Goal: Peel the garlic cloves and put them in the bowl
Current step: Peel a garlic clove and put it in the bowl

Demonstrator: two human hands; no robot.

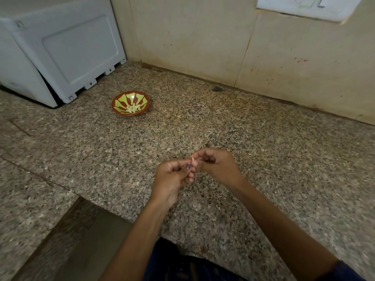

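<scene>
I held one small garlic clove (193,161) between my two hands, low over the speckled stone counter (263,138). My left hand (172,179) had its fingers curled in, with the thumb and fingertips pinching the fat end of the clove. My right hand (215,165) was curled too and pinched the pointy tip, where a bit of pale skin stuck out. Both hands were closed on the same clove, and they touched each other there.

The clove was tiny and very light. I think it was firm inside, but its skin was thin and dry like paper — it would tear in little bits. Peeled garlic gets sticky and a bit slippery, so a soft squeeze at the thick end seemed best, with a nail picking at the tip. Too hard a squeeze could squash it or make it pop out onto the counter.

The bowl (115,102) sat well apart from my hands, up and to the left, close to a white box (60,47) by the wall (203,47). It was red-brown with yellow-green shapes inside. A few peeled cloves (134,108) lay in the bottom of it — so some of the job was done, and this clove was not peeled yet.
</scene>
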